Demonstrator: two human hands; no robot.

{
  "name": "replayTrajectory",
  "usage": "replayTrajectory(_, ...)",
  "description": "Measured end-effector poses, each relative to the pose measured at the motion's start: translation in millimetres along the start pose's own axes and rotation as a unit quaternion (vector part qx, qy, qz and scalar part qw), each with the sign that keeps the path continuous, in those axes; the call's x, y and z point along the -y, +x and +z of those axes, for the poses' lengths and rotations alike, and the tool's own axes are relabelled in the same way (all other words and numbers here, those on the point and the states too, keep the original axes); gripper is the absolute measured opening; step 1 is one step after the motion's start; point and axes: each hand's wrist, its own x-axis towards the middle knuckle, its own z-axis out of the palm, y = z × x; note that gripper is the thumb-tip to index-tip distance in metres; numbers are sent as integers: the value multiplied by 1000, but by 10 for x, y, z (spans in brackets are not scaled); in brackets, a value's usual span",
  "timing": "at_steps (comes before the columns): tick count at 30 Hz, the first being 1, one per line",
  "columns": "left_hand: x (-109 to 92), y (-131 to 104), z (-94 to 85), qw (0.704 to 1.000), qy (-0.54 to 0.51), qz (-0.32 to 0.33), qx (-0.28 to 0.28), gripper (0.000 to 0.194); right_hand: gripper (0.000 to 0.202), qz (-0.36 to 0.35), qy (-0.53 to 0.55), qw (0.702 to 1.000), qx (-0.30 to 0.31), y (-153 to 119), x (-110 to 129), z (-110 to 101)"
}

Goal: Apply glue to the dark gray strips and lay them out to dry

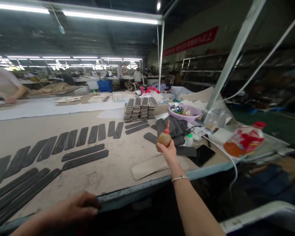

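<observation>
My right hand (167,151) is wrapped round a small squeeze bottle (164,139) of amber liquid, its red pointed nozzle upward, held above the table. Behind it lies a heap of dark grey pads (177,127). A pale flat strip (147,167) rests on the table just left of my right wrist. My left hand (80,206), somewhat blurred, is at the table's front edge with thumb and fingers apart and nothing visible in it. Dark elongated strips (71,139) lie in a row across the left of the table (123,157), some with shiny outlines.
Stacked strips (140,109) stand at the back, beside a purple basin (184,113) of odds and ends. On the right are a black phone (202,155), a green-capped bottle (189,140) and a red-capped jug (245,139). Another person (6,83) works at far left.
</observation>
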Motion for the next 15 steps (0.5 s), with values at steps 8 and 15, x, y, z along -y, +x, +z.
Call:
replayTrajectory(8,-1171,1614,-26,939,177,263,-130,29,58,1,243,968,-58,-94,102,-243)
replayTrajectory(15,-1767,2580,230,828,358,381,-202,27,54,27,314,947,-58,-86,170,-304)
